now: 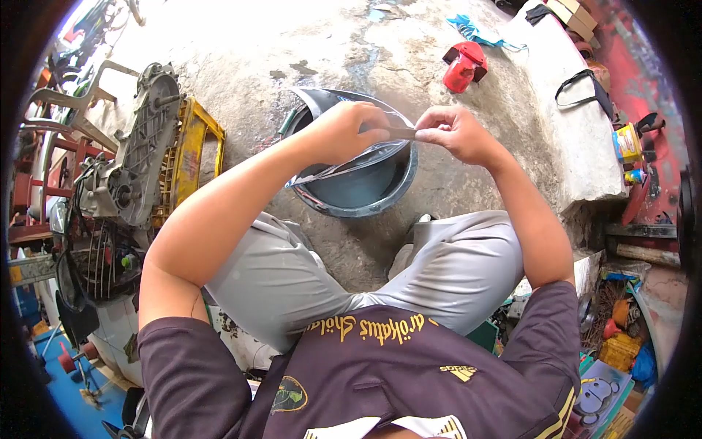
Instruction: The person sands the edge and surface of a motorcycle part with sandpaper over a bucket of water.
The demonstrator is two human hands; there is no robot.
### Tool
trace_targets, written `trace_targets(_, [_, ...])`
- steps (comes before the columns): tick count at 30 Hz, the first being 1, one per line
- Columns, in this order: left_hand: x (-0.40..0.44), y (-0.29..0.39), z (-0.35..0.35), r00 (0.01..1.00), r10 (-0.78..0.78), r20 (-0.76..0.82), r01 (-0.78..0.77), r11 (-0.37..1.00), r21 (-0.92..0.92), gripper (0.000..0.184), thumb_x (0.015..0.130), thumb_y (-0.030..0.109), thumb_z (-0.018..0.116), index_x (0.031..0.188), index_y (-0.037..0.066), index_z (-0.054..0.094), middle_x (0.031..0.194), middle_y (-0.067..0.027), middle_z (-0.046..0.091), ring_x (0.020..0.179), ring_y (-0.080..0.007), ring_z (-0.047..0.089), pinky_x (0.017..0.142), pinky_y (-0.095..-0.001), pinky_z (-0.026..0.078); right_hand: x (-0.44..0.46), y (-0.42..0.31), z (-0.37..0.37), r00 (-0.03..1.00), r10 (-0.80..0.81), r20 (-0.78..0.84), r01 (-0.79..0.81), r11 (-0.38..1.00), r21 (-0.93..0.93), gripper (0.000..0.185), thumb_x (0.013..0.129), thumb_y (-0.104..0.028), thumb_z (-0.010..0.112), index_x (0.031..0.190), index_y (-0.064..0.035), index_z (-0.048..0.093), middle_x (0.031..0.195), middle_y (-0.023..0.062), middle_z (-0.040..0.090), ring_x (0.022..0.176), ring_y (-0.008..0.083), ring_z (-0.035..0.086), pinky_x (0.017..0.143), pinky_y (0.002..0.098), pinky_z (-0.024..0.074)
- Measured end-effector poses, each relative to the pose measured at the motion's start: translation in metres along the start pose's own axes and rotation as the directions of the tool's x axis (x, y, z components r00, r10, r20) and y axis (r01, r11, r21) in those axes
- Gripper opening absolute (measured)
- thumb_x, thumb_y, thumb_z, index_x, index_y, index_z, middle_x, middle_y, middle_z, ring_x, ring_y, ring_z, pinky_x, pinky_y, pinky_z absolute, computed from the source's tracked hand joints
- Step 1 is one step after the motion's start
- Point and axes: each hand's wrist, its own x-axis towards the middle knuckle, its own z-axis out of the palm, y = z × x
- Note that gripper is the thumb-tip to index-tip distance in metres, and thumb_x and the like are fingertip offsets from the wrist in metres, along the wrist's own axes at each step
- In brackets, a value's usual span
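Observation:
My left hand [349, 132] and my right hand [459, 136] meet above a dark basin [409, 170] on the floor between my feet. The fingers of both are closed in a pinch on a thin grey-brown strip [401, 134], one end in each hand. What the strip is made of is too small to tell. A dark, curved panel with shiny, clear-looking edges [311, 97] leans across the basin, partly hidden by my left hand and forearm. Greyish water [358, 189] shows in the basin below it.
A metal engine casing [150, 150] stands on the left against a yellow crate [191, 146]. A red container [462, 67] and a blue cloth [479, 32] lie ahead on the concrete floor. A white ledge [556, 95] runs along the right, with a black strap-like item on it.

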Motion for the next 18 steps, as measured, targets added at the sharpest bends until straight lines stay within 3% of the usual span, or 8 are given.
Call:
trace_targets(5, [0.001,0.0,-0.003,0.997,0.066,-0.034,-0.064,0.997,0.043,0.023,0.099,0.022,0.075,0.107,0.0,0.075,0.11,-0.0174,0.073,0.107,-0.0349,0.069,0.097,-0.0438,0.052,-0.006,-0.018,0.012,0.997,-0.031,-0.073,0.025,0.995,-0.092,0.018,0.096,-0.014,0.079,0.109,-0.0024,0.078,0.096,0.0029,0.076,0.091,0.011,0.069,0.085,0.0301,0.0543])
trace_targets(7, [0.001,-0.004,-0.002,0.994,0.101,-0.052,-0.097,0.992,0.077,0.022,0.098,0.021,0.075,0.106,0.0,0.075,0.108,-0.017,0.073,0.105,-0.0348,0.069,0.096,-0.0438,0.052,-0.01,-0.032,0.018,0.984,-0.149,-0.098,0.115,0.95,-0.291,0.023,0.094,-0.018,0.08,0.111,-0.0022,0.078,0.097,0.0069,0.078,0.091,0.0145,0.072,0.086,0.0339,0.0551])
trace_targets(9, [0.002,-0.008,0.003,0.983,0.166,-0.077,-0.159,0.983,0.09,0.021,0.097,0.02,0.077,0.105,0.0,0.075,0.106,-0.0164,0.072,0.103,-0.0343,0.068,0.095,-0.0437,0.052,-0.009,-0.039,0.023,0.988,-0.117,-0.096,0.082,0.947,-0.309,0.024,0.094,-0.019,0.08,0.111,-0.0021,0.078,0.098,0.008,0.079,0.092,0.0157,0.072,0.087,0.0354,0.0551])
trace_targets(18, [-0.002,0.0,0.0,0.984,0.143,-0.103,-0.139,0.989,0.047,0.02,0.093,0.022,0.081,0.1,0.004,0.078,0.106,-0.0131,0.072,0.105,-0.0316,0.068,0.097,-0.0413,0.052,-0.006,-0.033,0.022,0.996,-0.066,-0.053,0.048,0.957,-0.287,0.022,0.095,-0.02,0.078,0.11,-0.0025,0.077,0.096,0.0074,0.078,0.093,0.0162,0.072,0.091,0.0382,0.0546])
